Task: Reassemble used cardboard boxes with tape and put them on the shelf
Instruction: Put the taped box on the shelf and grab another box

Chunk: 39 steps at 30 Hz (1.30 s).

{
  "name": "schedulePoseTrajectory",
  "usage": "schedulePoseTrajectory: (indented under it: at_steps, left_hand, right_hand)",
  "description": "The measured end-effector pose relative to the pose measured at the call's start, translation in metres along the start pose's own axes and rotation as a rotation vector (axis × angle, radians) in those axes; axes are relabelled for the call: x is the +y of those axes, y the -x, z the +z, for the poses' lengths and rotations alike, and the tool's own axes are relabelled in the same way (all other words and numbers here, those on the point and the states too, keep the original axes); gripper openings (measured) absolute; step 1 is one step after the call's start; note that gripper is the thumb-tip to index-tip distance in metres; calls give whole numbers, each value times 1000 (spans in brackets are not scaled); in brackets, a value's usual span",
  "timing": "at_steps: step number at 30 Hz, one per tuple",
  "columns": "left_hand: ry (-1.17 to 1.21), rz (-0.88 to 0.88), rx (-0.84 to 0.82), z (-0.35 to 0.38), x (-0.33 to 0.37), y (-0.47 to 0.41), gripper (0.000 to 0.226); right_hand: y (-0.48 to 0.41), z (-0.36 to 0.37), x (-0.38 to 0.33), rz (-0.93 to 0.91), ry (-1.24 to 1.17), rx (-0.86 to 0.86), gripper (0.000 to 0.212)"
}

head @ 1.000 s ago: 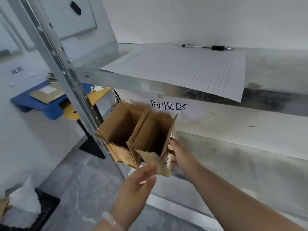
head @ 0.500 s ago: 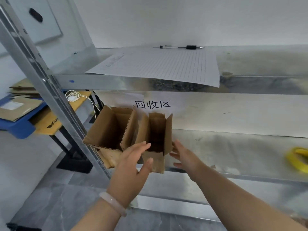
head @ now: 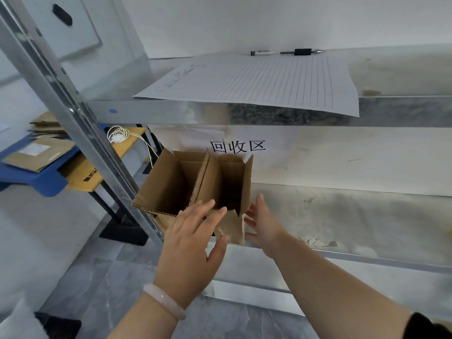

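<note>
Two open-topped cardboard boxes stand side by side at the left end of the lower metal shelf (head: 330, 216). The left box (head: 168, 184) is wider; the right box (head: 232, 187) is narrower, flaps up. My left hand (head: 193, 238), fingers straight and spread, is at the front of the right box, fingertips at its near rim. My right hand (head: 263, 221) is open with its fingers against the right box's right side. Neither hand grips anything.
A lined paper sheet (head: 256, 84) and a pen (head: 288, 52) lie on the upper shelf. A slanted metal upright (head: 73, 113) runs just left of the boxes. Flattened cardboard (head: 41, 152) sits on a blue table at far left. A printed sign (head: 237, 146) hangs behind the boxes.
The right box has gone from tilted at the shelf edge to standing upright on the shelf next to the left box. Both hands have opened and eased off it.
</note>
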<state>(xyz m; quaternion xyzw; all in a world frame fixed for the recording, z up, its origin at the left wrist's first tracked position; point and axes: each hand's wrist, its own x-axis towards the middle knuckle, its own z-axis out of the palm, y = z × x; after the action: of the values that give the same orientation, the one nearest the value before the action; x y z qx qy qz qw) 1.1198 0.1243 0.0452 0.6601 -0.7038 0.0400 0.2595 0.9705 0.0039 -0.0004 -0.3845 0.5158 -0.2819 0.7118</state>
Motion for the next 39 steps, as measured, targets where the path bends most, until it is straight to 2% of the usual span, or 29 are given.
schedulePoseTrajectory:
  at_steps: [3,6,9,13,18,24,39]
  left_hand:
    - [-22,6,-29,1,-3,-2,48]
    - [13,40,-30,3,3,-11,49]
    - [34,99,-8,8,18,-29,50]
    - [54,250,14,22,54,-58,50]
    - [85,439,29,42,128,-86,51]
    - [158,591,-5,66,239,-96,54]
    - [476,872,-55,145,582,-31,54]
  right_hand:
    - [-2,1,0,-7,77,23,63]
    - [5,-9,-1,-47,272,58,74]
    - [32,-37,-5,-286,484,126,56]
    - [81,-89,-8,-554,917,371,58]
    - [141,-160,-4,-719,1134,710,66]
    - [223,-238,1,-616,1281,939,71]
    - [453,-476,54,-241,1177,1272,84]
